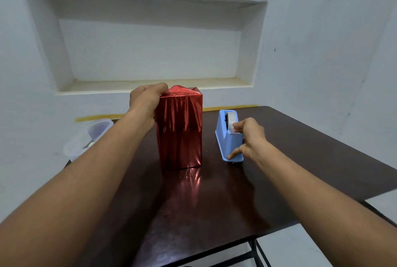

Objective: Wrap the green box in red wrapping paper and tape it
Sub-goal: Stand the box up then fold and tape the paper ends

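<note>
The box [179, 131] stands upright in the middle of the dark table [300, 155], fully covered in shiny red wrapping paper; no green shows. My left hand [146, 100] grips its top left edge, fingers curled over the folded paper on top. To its right stands a light blue tape dispenser [227, 138] with a roll of clear tape. My right hand [250, 138] pinches the tape end at the dispenser's cutter with thumb and forefinger, while the other fingers rest against the dispenser's side.
A clear plastic container [90, 138] sits at the table's left edge, partly behind my left forearm. A white wall with a recessed shelf [150, 83] rises behind the table. The table's right edge and front metal legs [257, 249] are in view.
</note>
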